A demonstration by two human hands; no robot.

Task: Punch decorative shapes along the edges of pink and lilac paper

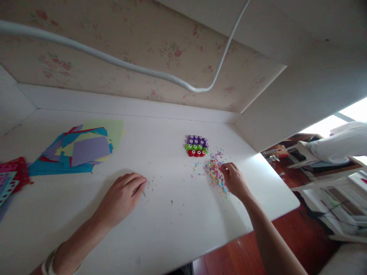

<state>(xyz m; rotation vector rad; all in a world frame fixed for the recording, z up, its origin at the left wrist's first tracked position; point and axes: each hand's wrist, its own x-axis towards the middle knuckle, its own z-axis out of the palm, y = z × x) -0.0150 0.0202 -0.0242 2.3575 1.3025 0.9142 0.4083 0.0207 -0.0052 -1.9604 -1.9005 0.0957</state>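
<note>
Right hand (233, 179) at colourful bits (215, 172), fingertips bunched, grasp unclear, eyed toys (197, 146) nearby, left hand (124, 196) over white table (186, 233), fingers curled, contents unclear.

Head-worn view, facing forward and down, white tabletop (169, 172) close below, wall (143, 42) beyond

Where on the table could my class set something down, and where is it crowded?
Open: the back stretch between the paper and the eyed toys, and the table's right end, beyond the right hand. Between the hands there's room too, though dark specks lie there. Crowded: the left, under paper, and around the confetti.
</note>
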